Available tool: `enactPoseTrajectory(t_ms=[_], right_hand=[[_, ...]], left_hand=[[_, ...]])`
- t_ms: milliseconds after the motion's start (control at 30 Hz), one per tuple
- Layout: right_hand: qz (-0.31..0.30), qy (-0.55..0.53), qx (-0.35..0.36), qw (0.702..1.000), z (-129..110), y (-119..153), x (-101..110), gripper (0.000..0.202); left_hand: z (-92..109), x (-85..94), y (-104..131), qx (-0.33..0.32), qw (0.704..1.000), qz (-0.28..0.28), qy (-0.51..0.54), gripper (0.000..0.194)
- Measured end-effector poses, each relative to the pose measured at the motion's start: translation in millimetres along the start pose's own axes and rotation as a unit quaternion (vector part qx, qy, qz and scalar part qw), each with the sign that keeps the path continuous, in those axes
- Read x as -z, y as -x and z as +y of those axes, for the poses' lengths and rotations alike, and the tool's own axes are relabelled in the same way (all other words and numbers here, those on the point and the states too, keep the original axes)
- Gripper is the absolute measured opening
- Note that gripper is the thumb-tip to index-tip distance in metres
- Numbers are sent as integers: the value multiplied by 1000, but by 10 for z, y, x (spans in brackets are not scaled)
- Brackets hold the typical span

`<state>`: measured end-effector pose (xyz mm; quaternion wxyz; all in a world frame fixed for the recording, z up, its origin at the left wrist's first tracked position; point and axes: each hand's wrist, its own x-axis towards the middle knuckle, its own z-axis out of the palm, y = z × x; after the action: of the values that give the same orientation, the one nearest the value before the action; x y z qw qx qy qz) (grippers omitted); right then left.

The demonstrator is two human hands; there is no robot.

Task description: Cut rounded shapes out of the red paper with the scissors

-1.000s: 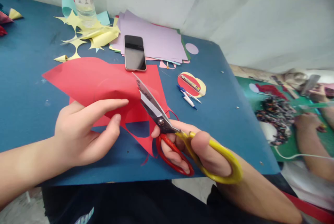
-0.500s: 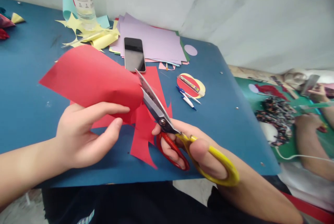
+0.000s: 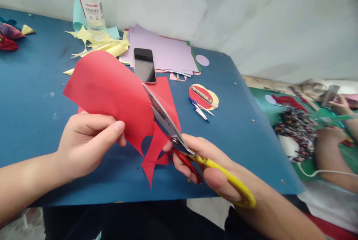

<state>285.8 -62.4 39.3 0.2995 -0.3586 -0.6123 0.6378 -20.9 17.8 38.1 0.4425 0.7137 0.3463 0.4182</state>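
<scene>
My left hand [image 3: 89, 145] pinches the lower edge of a curled sheet of red paper [image 3: 109, 87] between thumb and fingers. Fingers of my right hand [image 3: 207, 161] go through the handles, one red and one yellow, of a pair of scissors [image 3: 172, 131]. The slightly parted blades lie at the right side of the red sheet, where its edge is cut. A cut strip of the red paper hangs below the blades. Another red sheet [image 3: 165, 87] lies on the table under them.
A phone [image 3: 144, 65] rests against stacked purple paper [image 3: 165, 49]. Behind the yellow scraps [image 3: 116, 47] stands a water bottle [image 3: 93, 12]. Right of centre lie paper circles with a small case [image 3: 201, 95] and a compass [image 3: 200, 111]. Another person's arm [image 3: 331, 154] is at the green table.
My left thumb and fingers have closed on the red paper after being apart. The sheet has turned and shifted right, with its cut strip hanging differently. The scissors remain at its edge.
</scene>
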Motion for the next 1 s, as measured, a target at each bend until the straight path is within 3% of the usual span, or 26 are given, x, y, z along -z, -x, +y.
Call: enactPoseTrajectory(t_ms=[233, 400, 600, 1000], right_hand=[[35, 17, 28, 999, 44, -30, -32, 75], [29, 49, 30, 998, 22, -41, -26, 77], [53, 70, 13, 996, -31, -38, -60, 76], [45, 92, 12, 995, 1, -76, -58, 80]], left_hand=[[134, -51, -96, -61, 998, -8, -20, 46], [116, -98, -98, -72, 995, 59, -34, 21], [65, -108, -45, -70, 997, 26, -23, 18], [118, -108, -33, -92, 994, 12, -62, 21]])
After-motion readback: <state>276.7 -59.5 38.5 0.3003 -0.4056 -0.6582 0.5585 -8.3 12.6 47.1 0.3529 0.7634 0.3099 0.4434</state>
